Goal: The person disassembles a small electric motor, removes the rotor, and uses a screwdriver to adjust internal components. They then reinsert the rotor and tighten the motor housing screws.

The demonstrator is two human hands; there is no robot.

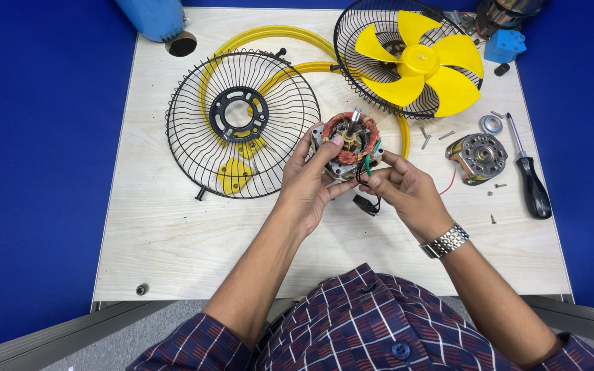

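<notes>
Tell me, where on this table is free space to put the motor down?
Bare wood lies in front of the hands, below the wire guard and beside the table's near edge. The right side is crowded: motor cover, screwdriver, loose screws.

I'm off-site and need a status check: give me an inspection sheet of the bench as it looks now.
Surface: pale wooden table, with a round hole near the far left corner.
Job's things: fan motor with copper windings, held above the table.
Clutter: wire guard lying flat; second guard with yellow blade; motor cover; screwdriver; loose screws; blue block.
Grippers: left hand and right hand both grip the motor.
Cables: green and black leads hang from the motor.
Surroundings: blue partition walls.
</notes>
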